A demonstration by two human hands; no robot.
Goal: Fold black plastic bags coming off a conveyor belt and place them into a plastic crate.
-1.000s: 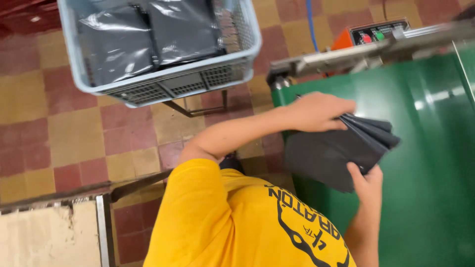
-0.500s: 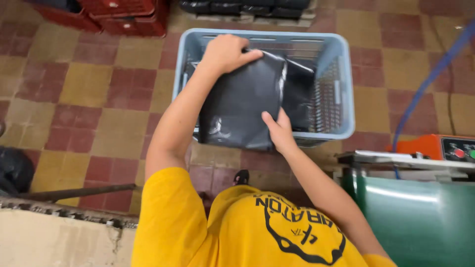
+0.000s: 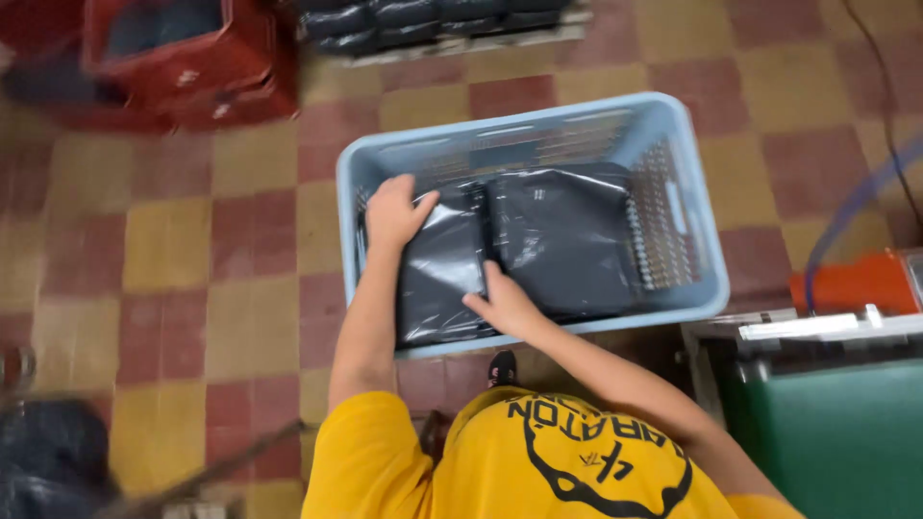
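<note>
While both arms reach down from the yellow shirt (image 3: 538, 471) at the bottom of the frame, the hands sit inside the basket (image 3: 700, 240), a pale blue plastic one with slotted walls that fills the middle and upper right. The left hand (image 3: 396, 213) lies at the basket's upper left corner, palm down and fingers bent over the top edge of a dark grey bag (image 3: 440, 279); whether it truly grips the edge or only presses on it I cannot tell. The right hand (image 3: 506, 306) is lower, near the basket's front wall, laid flat with fingers spread on the same bag's lower right corner, not clenched. That bag is glossy and flat and lies in the left half of the basket, touching the left wall. Just beside it on the right lies a second bag (image 3: 567, 240) of the same dark colour, its left edge meeting the first along a seam that runs down the middle.

Beyond the basket, the floor (image 3: 173, 240) is a check of red and yellow tiles. A red crate (image 3: 183, 67) stands in the upper left, and a row of dark packs (image 3: 433, 19) lines the top edge. At lower right a green machine (image 3: 836, 442) with an orange box (image 3: 846, 284) above it stands near the basket's right corner. A dark shoe (image 3: 500, 367) shows just under the front wall.
</note>
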